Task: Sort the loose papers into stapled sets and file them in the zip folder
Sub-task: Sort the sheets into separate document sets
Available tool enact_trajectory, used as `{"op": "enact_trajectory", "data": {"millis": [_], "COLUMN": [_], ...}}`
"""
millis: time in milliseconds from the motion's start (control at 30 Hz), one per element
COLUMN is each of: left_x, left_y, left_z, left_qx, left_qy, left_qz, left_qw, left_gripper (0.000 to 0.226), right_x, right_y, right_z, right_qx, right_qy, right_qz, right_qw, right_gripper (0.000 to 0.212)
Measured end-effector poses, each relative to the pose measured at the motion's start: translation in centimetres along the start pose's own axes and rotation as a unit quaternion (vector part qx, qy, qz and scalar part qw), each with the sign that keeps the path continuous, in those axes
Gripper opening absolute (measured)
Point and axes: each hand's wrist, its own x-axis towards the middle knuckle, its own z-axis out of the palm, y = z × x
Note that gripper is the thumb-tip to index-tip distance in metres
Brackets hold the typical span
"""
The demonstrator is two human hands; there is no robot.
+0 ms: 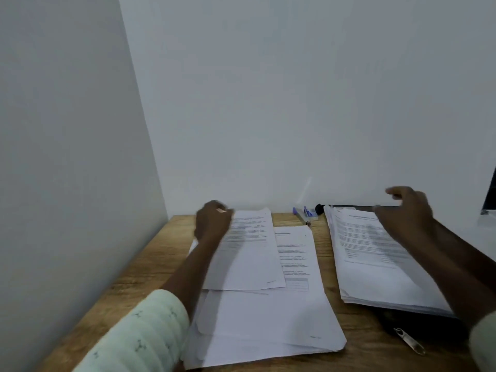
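Loose printed sheets lie in an untidy pile at the middle of the wooden desk. My left hand grips the top left corner of the uppermost sheet of that pile. A thicker stack of papers rests on the right, on top of a black zip folder whose metal zip pull points toward me. My right hand hovers above the far end of that stack, fingers apart, holding nothing. A blue and silver stapler lies at the back edge by the wall.
The desk stands in a corner, with white walls on the left and behind. A small black object lies beside the stapler. A dark object shows at the right edge of the view. Bare wood shows between the two paper piles.
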Motion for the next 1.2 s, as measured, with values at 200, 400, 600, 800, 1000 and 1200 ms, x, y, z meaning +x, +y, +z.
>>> {"op": "enact_trajectory", "data": {"millis": [200, 400, 600, 800, 1000, 1200], "left_x": [3.1, 2.6, -1.0, -1.4, -1.4, -1.7], "left_y": [-6.9, -8.6, -9.4, -9.1, -9.3, -9.0], "left_z": [-2.8, -3.6, -4.9, -4.5, -4.5, -4.9], "left_qx": [0.037, -0.237, -0.431, -0.430, -0.432, -0.446], "left_qy": [-0.046, -0.105, -0.209, -0.269, -0.286, -0.304], "left_qz": [-0.099, -0.131, -0.090, -0.062, -0.066, -0.066], "left_qw": [0.993, 0.957, 0.873, 0.859, 0.853, 0.839], "left_gripper": [0.073, 0.021, 0.013, 0.009, 0.009, 0.010], "right_x": [-2.7, -5.6, -7.8, -8.2, -7.9, -7.5], "right_y": [-5.2, -5.6, -6.5, -6.8, -6.5, -6.2], "right_z": [5.9, 10.4, 11.7, 11.3, 11.6, 11.9], "right_qx": [0.168, 0.238, 0.210, 0.170, 0.168, 0.189], "right_qy": [-0.112, -0.230, -0.250, -0.210, -0.186, -0.184], "right_qz": [-0.015, 0.051, 0.012, -0.060, -0.069, -0.070], "right_qw": [0.979, 0.942, 0.945, 0.961, 0.966, 0.962], "right_gripper": [0.036, 0.051, 0.066, 0.036, 0.030, 0.031]}}
